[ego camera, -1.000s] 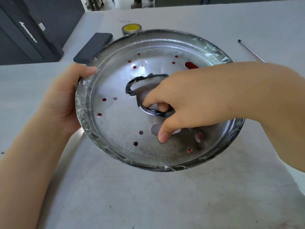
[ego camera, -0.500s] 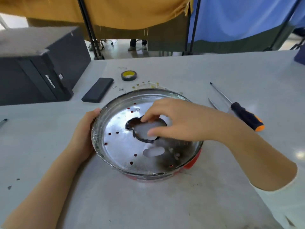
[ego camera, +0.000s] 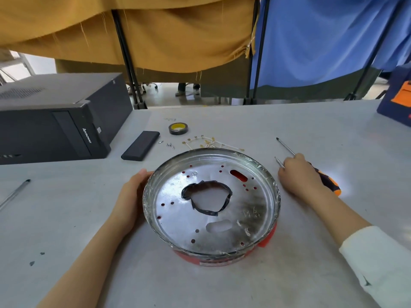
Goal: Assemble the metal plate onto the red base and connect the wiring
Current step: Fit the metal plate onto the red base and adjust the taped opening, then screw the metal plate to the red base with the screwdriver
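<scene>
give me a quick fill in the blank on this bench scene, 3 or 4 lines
1. The metal plate sits on top of a ____ base.
2. The left hand rests against the plate's ____ rim.
3. The right hand is on the ____ with the orange and black handle.
4. The roll of tape has a ____ core.

Missing words: red; left; screwdriver; yellow

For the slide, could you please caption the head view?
Left hand steadies the metal plate on the red base while the right hand reaches the screwdriver.
</scene>
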